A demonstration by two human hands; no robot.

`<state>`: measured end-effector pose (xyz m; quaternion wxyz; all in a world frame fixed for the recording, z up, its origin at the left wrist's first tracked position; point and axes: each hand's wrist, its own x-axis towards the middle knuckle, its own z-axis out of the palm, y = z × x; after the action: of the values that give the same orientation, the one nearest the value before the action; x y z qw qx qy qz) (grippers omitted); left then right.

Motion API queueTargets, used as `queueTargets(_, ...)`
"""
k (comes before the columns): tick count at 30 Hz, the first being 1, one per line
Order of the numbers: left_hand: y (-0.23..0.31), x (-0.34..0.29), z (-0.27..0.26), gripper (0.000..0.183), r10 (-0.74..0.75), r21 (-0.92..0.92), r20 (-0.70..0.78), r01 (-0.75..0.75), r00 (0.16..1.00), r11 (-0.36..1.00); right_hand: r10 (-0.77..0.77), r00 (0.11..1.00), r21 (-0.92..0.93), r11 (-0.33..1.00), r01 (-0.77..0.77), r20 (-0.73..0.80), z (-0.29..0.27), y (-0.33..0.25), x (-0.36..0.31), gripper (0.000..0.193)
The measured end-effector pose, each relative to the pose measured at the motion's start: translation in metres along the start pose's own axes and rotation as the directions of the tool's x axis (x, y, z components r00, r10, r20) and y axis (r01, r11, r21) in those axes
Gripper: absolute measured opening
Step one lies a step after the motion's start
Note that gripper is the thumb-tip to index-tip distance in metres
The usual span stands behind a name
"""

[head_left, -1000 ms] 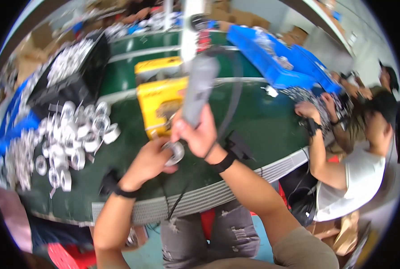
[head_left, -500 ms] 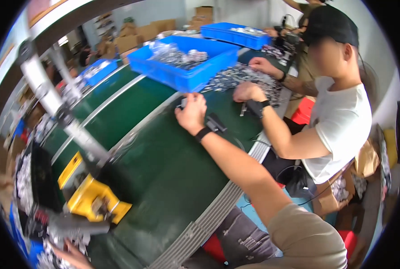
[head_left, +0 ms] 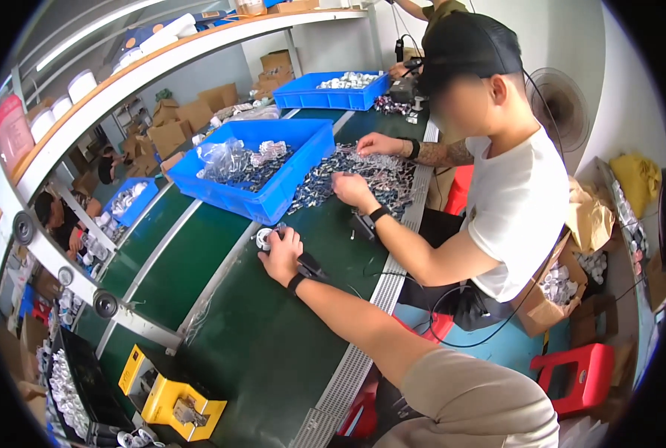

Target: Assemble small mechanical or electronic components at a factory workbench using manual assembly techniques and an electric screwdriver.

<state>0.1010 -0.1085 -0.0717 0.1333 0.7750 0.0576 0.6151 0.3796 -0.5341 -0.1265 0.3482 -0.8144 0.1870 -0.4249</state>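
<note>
My right arm, in a beige sleeve, stretches from the lower right over the green belt table [head_left: 266, 351]. At its end my right hand [head_left: 282, 257] has its fingers curled round a small white ring-shaped part [head_left: 263, 238], close to the near corner of a large blue bin [head_left: 228, 200]. A dark strap with a black device [head_left: 312, 266] sits at my right wrist. The bin holds a clear plastic bag and many small metallic parts. To the right of the bin lies a spread pile of small dark and silver parts [head_left: 370, 175]. My left hand is out of the picture.
Beside me a co-worker in a white T-shirt [head_left: 508, 213] works with both hands at the pile. A yellow holder [head_left: 170, 399] stands at the lower left, below a white shelf frame [head_left: 68, 275]. Farther off is another blue bin [head_left: 325, 97]. A red stool [head_left: 583, 377] stands at right.
The view has turned and steadied, bringing the overhead shelf into sight. My left hand, earlier at the lower left, has left the picture. My right hand remains by the bin's corner.
</note>
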Motion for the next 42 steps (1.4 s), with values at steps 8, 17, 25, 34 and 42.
queueTargets(8,0.016,0.015,-0.030,0.021,0.049,-0.204,-0.218,-0.095,0.975,0.974,-0.215,0.977,0.167,0.963,0.212,-0.002,-0.045,-0.025,-0.058,0.026)
queueTargets(17,0.059,-0.034,-0.013,0.012,-0.013,-0.797,0.416,0.371,0.909,0.477,-0.607,0.755,0.807,0.560,0.187,0.247,-0.189,-0.136,-0.193,0.024)
queueTargets(25,0.101,-0.037,-0.019,0.035,0.101,-0.399,0.907,0.911,0.409,-0.109,-0.665,0.571,0.864,0.469,-0.182,0.481,-0.158,-0.136,-0.218,0.024)
queueTargets(34,0.073,-0.040,-0.009,0.030,0.022,-0.599,0.782,0.740,0.623,0.304,-0.784,0.225,0.783,0.458,-0.421,0.579,-0.125,-0.143,-0.185,0.020)
queueTargets(42,0.068,-0.040,-0.012,0.060,0.207,-0.596,0.732,0.463,0.649,0.656,-0.579,-0.393,0.101,0.641,-0.761,0.714,-0.111,-0.145,-0.181,0.030)
